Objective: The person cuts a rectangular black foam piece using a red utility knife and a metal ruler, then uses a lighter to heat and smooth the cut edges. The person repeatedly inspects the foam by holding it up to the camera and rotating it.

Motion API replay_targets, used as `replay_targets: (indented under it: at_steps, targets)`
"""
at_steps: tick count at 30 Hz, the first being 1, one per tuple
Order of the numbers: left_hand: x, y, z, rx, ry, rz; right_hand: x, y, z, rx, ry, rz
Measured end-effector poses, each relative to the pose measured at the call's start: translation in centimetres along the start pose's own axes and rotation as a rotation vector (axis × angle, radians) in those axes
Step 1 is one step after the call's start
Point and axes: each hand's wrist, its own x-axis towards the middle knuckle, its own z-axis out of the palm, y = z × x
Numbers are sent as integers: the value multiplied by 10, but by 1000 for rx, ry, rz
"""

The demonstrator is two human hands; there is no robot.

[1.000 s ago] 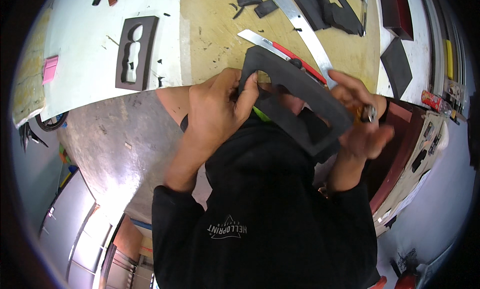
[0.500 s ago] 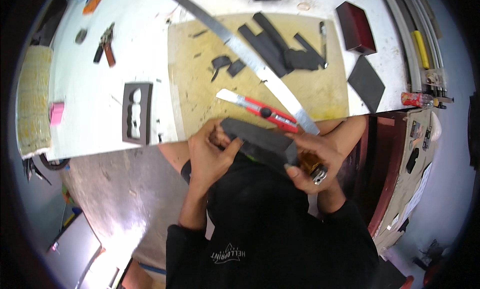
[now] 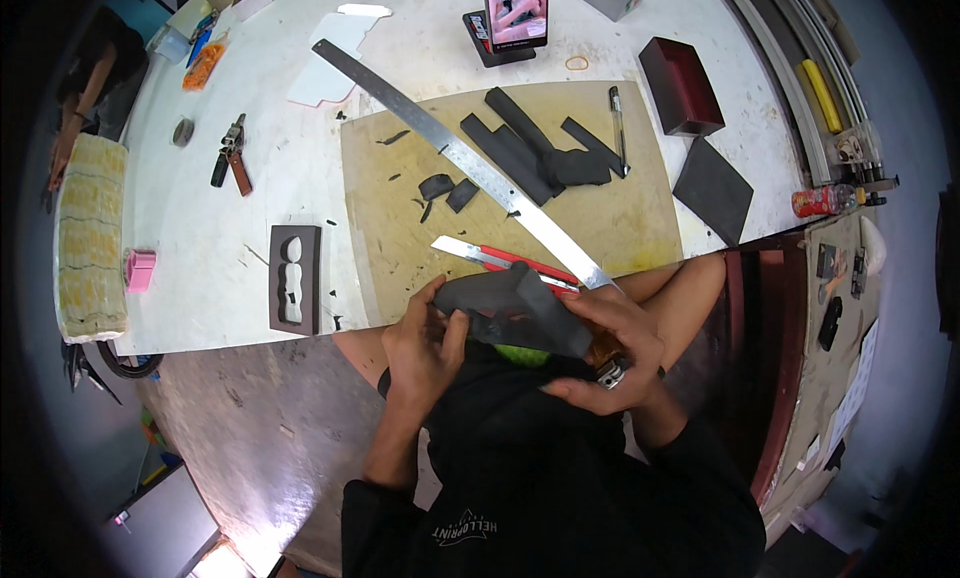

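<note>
My left hand [image 3: 425, 348] grips the left end of a dark grey, box-like foam piece [image 3: 560, 316], thumb toward me and fingers behind it. The piece is tilted over my lap, and one side stands up like a flap or wall. At its right end, my right hand [image 3: 625, 343] is curled around an amber lighter [image 3: 606, 360] with a metal top. Its fingers also rest against the foam, and its thumb points left, apart from it. Just beyond the foam lies a red utility knife [image 3: 500, 258], partly hidden. A long steel ruler [image 3: 470, 163] runs diagonally behind.
Black foam strips [image 3: 510, 158] and a pen [image 3: 617, 128] lie on the yellowish cutting mat [image 3: 385, 218]. To the right are an open dark red box [image 3: 683, 88] and a black sheet [image 3: 713, 191]. A cut-out foam insert [image 3: 308, 278] sits near the left front edge. A phone [image 3: 517, 13] stands behind.
The foam piece has turned in my hands, showing more of its inner side and a raised flap. My right thumb has moved left off its end. The view has shifted, showing more of the table's far side.
</note>
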Motion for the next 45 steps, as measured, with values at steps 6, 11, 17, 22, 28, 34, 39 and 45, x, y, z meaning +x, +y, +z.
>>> replay_targets:
  at_steps: [6,11,17,22,28,34,39,45]
  targets:
    - [3,8,2,125,-53,259,0,10,3,-70,100,-10]
    - [2,16,-1,262,-70,379,8,8,4,-90,88,-39]
    - [-1,15,7,280,-98,439,7,14,-5,-68,99,66]
    - [2,15,-2,-304,-367,144,7,20,-7,86,183,182]
    - [-3,8,-12,-571,-460,-33,6,27,-5,265,254,326]
    - [-6,4,-8,-726,-264,-148,1,34,8,379,187,406]
    - [1,13,-7,-810,-230,-136,-5,42,15,303,107,445]
    - [-1,13,-9,-835,-170,-218,4,31,18,394,145,456]
